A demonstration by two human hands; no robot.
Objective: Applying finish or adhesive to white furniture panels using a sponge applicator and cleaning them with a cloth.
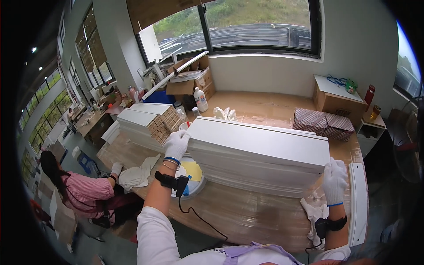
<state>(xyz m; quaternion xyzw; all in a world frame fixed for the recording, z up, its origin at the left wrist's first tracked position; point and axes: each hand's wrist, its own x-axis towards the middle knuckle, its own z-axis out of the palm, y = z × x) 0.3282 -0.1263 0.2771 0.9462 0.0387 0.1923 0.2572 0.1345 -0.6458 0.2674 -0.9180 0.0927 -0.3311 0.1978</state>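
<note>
A tall stack of long white boards (260,152) lies across the wooden table (247,216) in front of me. My left hand (176,143), in a white glove, grips the stack's left end near the top. My right hand (335,179), also gloved, holds the stack's right end low on the corner. A black wrist device with a cable sits on each forearm.
A second stack of white boards (143,119) lies to the left. One white board (357,203) rests at the right table edge. White rags (137,174), a round white container (194,176), a bottle (201,99) and cardboard boxes (190,79) surround it. A person in a striped shirt (84,192) sits lower left.
</note>
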